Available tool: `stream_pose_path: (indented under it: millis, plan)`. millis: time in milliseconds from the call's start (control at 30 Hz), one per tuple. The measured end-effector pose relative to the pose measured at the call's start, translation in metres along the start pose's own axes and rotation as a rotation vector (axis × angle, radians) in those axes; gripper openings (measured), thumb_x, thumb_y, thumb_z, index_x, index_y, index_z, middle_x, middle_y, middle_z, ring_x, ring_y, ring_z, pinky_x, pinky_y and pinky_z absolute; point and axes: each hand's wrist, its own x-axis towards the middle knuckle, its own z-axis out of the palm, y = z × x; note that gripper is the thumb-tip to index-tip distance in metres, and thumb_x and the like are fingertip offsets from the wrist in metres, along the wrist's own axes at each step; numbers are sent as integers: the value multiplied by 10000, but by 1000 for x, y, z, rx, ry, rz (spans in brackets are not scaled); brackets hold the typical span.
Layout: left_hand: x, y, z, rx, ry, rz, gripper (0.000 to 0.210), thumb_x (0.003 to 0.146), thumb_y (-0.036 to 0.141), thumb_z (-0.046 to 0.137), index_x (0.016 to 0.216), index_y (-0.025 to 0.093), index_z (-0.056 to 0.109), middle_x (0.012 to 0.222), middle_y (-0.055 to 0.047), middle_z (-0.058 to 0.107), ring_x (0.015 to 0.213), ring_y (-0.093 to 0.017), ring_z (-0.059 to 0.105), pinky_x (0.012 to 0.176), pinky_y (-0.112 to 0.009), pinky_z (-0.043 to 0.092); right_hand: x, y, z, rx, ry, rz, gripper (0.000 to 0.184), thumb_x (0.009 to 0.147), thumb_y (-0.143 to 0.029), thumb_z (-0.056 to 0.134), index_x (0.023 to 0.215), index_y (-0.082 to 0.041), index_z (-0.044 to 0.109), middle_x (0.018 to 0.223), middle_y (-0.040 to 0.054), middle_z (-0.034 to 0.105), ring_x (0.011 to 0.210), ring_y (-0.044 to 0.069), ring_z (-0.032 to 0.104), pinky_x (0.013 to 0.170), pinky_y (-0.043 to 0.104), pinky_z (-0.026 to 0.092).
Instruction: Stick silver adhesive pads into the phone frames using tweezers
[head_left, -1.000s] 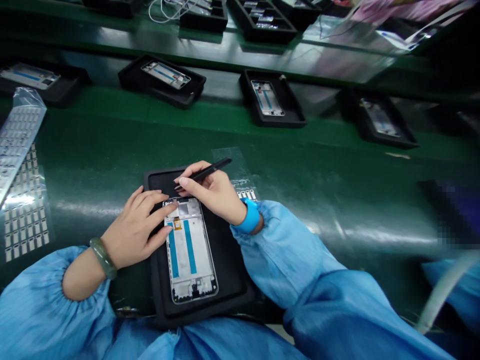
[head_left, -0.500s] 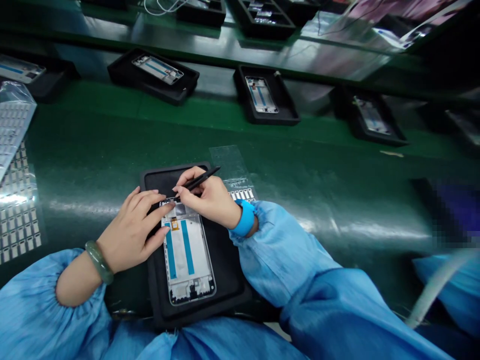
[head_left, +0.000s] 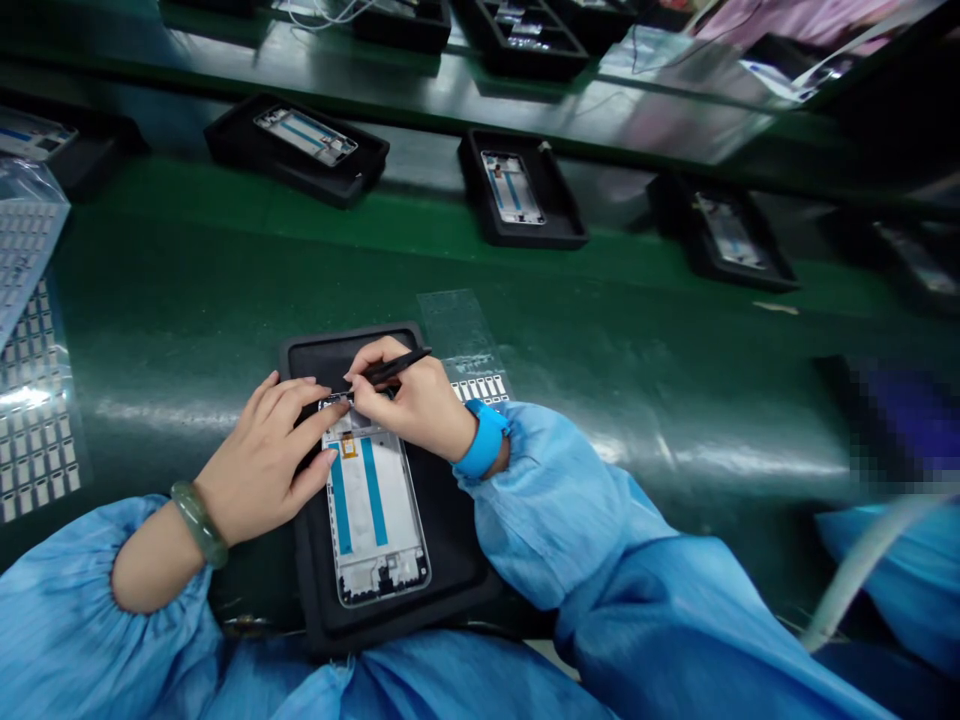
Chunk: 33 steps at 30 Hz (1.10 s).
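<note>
A phone mid-frame (head_left: 394, 500) with two blue strips and a small orange flex piece lies in a black foam tray (head_left: 457, 560) before me. My left hand (head_left: 262, 450) rests over its upper left edge, fingers stretched out, index fingertip and thumb touching the frame. Pinched like a pen in my right hand (head_left: 412, 400) is a slim black tool, apparently tweezers (head_left: 401, 366). Its working end points at the top of the frame, close to my left fingertips. My fingers partly hide that top end and the tool's tip.
Behind the tray lies a clear sheet (head_left: 461, 325) with small white stickers. More sticker sheets (head_left: 37, 400) lie at the left. Along the back stand several black trays (head_left: 559, 225) holding similar phone frames. A blue sleeve (head_left: 900, 590) shows at the right edge.
My right hand has shifted slightly, and the black tool's rear end has dipped and moved a little left. My left hand and the phone frame have stayed in place.
</note>
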Motion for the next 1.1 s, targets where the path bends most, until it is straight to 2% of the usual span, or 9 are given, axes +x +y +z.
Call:
stream_pose_path:
  millis: [133,367,567,767,1100]
  plan:
    - [0,0,1,7,0,-1,404,884,269,437,1274,164,436,1232,-129,441,1212,-272,376,1066,-546,266,1,1,0,53,-6,54,50,773,-156,533,820,-166,548,755,-12,611,647,83,602,590,172,469]
    - [-1,-1,1,3,4,1,398,883,278,441,1261,157,442,1234,-131,442,1211,-277,376,1067,-549,262,-2,-2,2,-115,-12,-65,80,758,-139,516,819,-184,543,789,1,617,715,114,590,669,224,467]
    - [0,1,0,9,3,-5,418,889,268,430,1295,169,423,1246,-127,437,1220,-272,369,1075,-548,251,0,1,-1,93,-9,6,44,795,-163,528,835,-169,544,779,-5,606,663,85,590,599,186,471]
    - [0,0,1,0,15,1,410,880,264,445,1275,156,447,1236,-133,450,1211,-278,381,1067,-551,263,1,1,-1,51,-30,-13,54,776,-151,548,826,-169,557,783,-12,623,679,89,591,627,196,467]
    - [0,0,1,-12,21,1,422,870,255,457,1279,154,456,1230,-140,455,1207,-286,385,1068,-557,259,1,2,1,64,-47,43,49,787,-180,545,835,-176,558,795,-9,626,680,94,601,613,197,474]
